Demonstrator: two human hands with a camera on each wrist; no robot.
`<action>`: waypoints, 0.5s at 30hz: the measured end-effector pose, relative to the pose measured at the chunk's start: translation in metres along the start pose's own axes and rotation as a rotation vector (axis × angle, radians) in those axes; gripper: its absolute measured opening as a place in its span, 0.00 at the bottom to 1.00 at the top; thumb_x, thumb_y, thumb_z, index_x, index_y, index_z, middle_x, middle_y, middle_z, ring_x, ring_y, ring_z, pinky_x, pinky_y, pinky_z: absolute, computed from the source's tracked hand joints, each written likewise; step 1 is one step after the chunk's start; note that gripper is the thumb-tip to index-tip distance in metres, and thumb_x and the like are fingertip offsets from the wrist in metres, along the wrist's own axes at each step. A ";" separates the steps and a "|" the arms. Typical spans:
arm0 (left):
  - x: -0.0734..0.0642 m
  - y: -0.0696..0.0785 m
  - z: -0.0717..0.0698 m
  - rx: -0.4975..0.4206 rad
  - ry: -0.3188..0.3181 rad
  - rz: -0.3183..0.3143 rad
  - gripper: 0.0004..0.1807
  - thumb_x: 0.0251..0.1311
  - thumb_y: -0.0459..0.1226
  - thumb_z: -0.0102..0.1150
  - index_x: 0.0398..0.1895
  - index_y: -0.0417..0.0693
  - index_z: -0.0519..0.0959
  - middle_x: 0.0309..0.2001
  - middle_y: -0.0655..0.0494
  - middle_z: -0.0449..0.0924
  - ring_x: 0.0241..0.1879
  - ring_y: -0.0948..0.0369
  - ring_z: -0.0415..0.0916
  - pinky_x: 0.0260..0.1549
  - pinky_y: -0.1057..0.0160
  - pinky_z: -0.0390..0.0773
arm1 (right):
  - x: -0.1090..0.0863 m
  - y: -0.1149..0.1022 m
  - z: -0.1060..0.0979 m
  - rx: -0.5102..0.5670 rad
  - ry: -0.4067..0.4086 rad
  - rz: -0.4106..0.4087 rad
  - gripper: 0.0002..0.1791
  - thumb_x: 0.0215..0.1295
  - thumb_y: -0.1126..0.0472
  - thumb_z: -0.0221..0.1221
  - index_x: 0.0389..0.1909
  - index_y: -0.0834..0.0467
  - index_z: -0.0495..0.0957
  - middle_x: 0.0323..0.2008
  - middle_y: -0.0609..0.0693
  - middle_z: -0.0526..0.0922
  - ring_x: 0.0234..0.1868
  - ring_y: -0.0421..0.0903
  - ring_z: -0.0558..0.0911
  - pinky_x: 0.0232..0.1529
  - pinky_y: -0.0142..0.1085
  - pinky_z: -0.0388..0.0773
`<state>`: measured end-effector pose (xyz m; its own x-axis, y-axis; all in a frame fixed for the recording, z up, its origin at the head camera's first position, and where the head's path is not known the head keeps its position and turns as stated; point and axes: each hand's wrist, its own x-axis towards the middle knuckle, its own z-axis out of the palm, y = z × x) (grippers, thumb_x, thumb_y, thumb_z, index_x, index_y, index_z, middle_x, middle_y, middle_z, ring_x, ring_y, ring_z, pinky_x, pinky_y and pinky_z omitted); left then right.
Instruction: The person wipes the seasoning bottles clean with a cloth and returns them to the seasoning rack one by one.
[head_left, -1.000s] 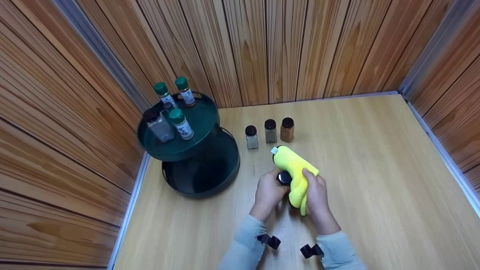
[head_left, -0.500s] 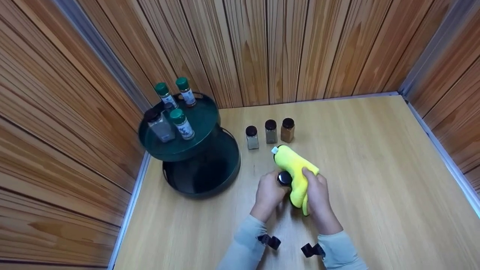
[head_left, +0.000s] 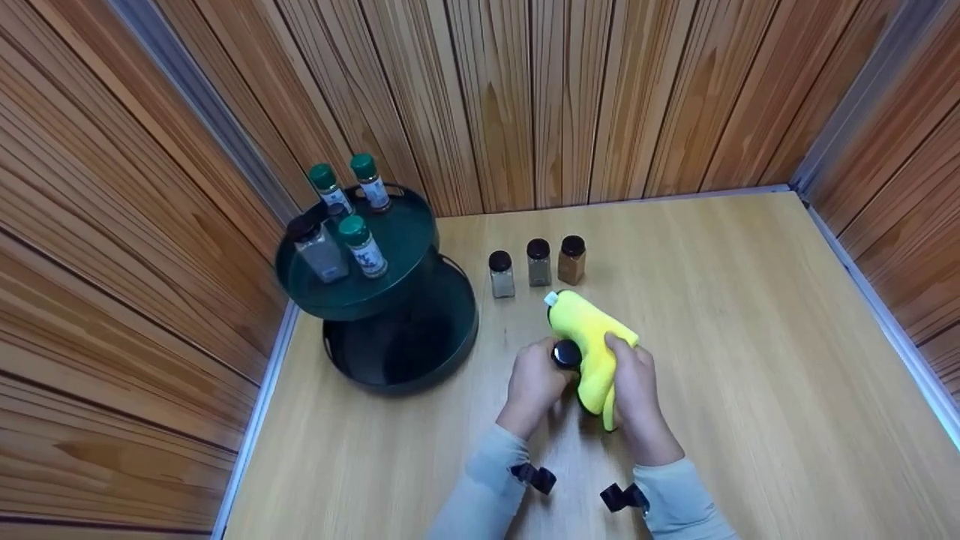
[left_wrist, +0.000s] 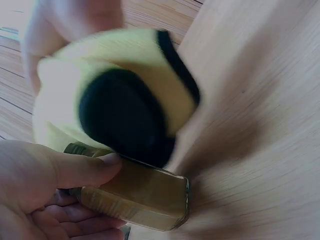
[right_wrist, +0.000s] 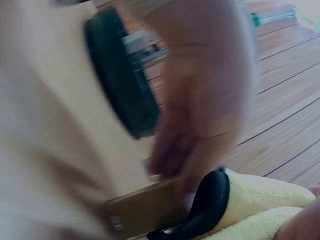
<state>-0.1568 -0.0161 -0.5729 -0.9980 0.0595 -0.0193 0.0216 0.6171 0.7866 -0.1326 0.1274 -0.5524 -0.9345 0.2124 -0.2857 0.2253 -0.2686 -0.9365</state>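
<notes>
My left hand grips a square glass spice jar with brown contents, its thumb lying along the side. From above, only the jar's dark cap shows clearly. A bright yellow cloth with black edging is held in my right hand, thumb on top. In the left wrist view the folded cloth lies against the jar's side; its black-edged fold also meets the jar in the right wrist view. Both hands are above the table, close together. The right hand's fingers are mostly hidden by the cloth.
Behind the hands stand three dark-capped jars: a pale one, a greyish one and a brown one. A dark green two-tier round rack at left carries several jars on top. Wood-panelled walls enclose the table.
</notes>
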 end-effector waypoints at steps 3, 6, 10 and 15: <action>0.001 0.000 -0.001 0.027 0.016 0.026 0.14 0.48 0.31 0.75 0.38 0.52 0.84 0.40 0.55 0.88 0.40 0.65 0.81 0.47 0.58 0.81 | 0.000 0.003 0.001 -0.027 0.012 -0.017 0.21 0.76 0.49 0.53 0.44 0.66 0.75 0.30 0.49 0.81 0.29 0.43 0.81 0.33 0.34 0.80; 0.002 0.000 -0.003 0.043 0.030 0.044 0.12 0.49 0.31 0.74 0.37 0.50 0.84 0.37 0.55 0.88 0.38 0.64 0.81 0.44 0.59 0.82 | 0.005 0.015 0.001 -0.091 0.025 0.008 0.19 0.77 0.49 0.52 0.38 0.63 0.75 0.26 0.47 0.79 0.26 0.42 0.79 0.31 0.33 0.79; 0.003 0.002 -0.004 0.024 0.015 0.013 0.13 0.48 0.31 0.75 0.37 0.50 0.84 0.37 0.57 0.87 0.37 0.64 0.80 0.44 0.58 0.82 | 0.011 0.021 -0.002 -0.161 0.014 0.071 0.19 0.77 0.48 0.52 0.37 0.61 0.75 0.25 0.45 0.78 0.27 0.41 0.78 0.32 0.32 0.78; -0.001 0.002 -0.002 0.005 -0.026 -0.027 0.18 0.46 0.30 0.77 0.43 0.49 0.85 0.42 0.57 0.88 0.44 0.64 0.81 0.52 0.56 0.81 | 0.006 0.006 -0.003 -0.148 0.005 0.047 0.21 0.76 0.48 0.52 0.44 0.64 0.76 0.30 0.48 0.81 0.30 0.43 0.80 0.34 0.34 0.79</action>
<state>-0.1563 -0.0168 -0.5699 -0.9964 0.0630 -0.0560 -0.0046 0.6229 0.7823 -0.1360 0.1301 -0.5609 -0.9206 0.2078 -0.3306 0.3072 -0.1374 -0.9417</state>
